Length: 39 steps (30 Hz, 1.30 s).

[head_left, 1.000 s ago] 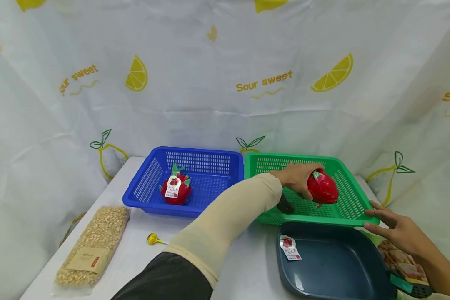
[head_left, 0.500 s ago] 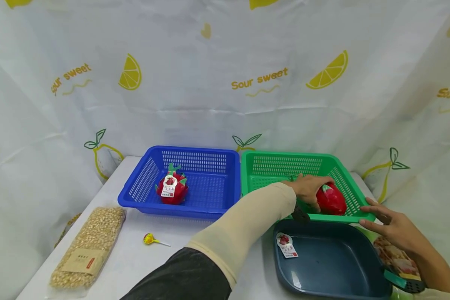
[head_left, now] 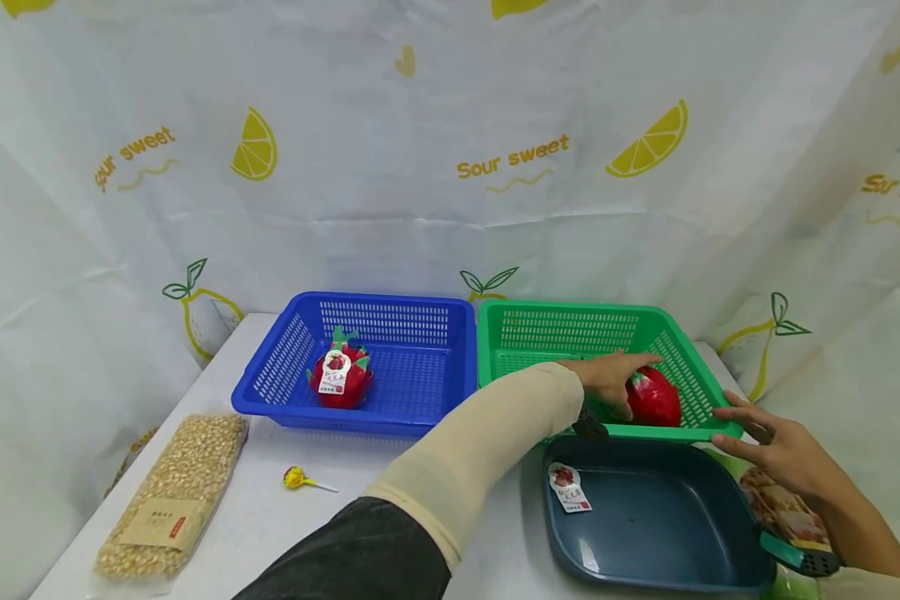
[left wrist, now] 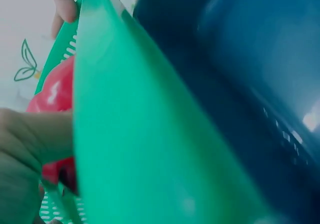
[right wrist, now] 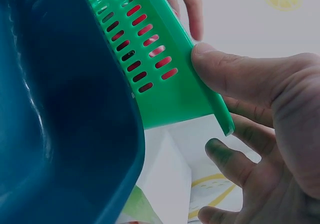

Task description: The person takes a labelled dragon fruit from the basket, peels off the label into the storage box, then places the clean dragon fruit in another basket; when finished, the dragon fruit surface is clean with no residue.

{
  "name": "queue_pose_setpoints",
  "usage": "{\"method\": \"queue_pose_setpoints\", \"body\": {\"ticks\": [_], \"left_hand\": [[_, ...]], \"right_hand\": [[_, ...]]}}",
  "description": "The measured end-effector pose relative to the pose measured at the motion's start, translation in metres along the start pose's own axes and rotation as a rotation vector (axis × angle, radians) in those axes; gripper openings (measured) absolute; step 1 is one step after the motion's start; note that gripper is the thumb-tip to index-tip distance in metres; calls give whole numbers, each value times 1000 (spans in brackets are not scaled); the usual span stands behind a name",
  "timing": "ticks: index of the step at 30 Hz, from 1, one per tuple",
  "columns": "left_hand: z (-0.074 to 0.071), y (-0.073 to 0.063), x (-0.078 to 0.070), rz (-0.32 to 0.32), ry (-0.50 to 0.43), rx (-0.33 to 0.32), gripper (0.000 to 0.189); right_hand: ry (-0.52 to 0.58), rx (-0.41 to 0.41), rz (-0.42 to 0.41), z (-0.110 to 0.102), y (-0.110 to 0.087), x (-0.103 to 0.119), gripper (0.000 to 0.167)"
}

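In the head view, my left hand reaches into the green basket and grips a shiny red dragon fruit. The left wrist view has the thumb across the red skin, while the basket wall covers much of the fruit. My right hand holds the basket's front right corner, its thumb on the rim and the other fingers beyond it. Another dragon fruit, with green leaf tips and a white label, sits in the blue basket to the left.
A dark blue tub with a label stands before the green basket. A printed food package lies at its right. On the left are a lollipop and a clear bag of corn kernels. A lemon-print curtain hangs behind.
My left hand has lowered the dragon fruit into the green basket, toward its front right. Its index finger now stretches out straighter. My right hand stays at the basket corner.
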State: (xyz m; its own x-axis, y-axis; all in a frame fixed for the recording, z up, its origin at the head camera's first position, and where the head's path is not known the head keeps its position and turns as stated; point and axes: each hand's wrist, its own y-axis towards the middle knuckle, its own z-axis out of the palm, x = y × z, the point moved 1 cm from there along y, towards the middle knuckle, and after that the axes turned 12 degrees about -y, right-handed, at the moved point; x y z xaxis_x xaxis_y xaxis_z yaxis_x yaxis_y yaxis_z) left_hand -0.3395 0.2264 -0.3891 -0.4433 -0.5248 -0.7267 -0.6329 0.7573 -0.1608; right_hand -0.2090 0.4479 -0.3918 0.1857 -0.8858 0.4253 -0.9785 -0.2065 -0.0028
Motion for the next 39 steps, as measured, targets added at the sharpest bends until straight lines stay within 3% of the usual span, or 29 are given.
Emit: {"method": "queue_pose_setpoints", "body": {"ticks": [7,13,18,29,35,39], "left_hand": [[-19,-22,-6,86,-50,-1,102],[-38,-53,-17,157,-43,-49,98],[-52,-90,-18,205,-23,-141,91],[-82,-184,-11,305,-77,-355,81],[-90,-231,-5,358,-48,-507,75],[-93,-261,2,360,-34,-625,69]], "right_hand": [[-3,8,-6,-1,-1,-3,56],[6,9,1,1,-3,-8,56],[0,1,-11,3,-3,-10,54],[-26,29,34,6,-2,-6,62],[-33,35,34,6,1,-5,62],[-46,31,33,5,4,-4,63]]}}
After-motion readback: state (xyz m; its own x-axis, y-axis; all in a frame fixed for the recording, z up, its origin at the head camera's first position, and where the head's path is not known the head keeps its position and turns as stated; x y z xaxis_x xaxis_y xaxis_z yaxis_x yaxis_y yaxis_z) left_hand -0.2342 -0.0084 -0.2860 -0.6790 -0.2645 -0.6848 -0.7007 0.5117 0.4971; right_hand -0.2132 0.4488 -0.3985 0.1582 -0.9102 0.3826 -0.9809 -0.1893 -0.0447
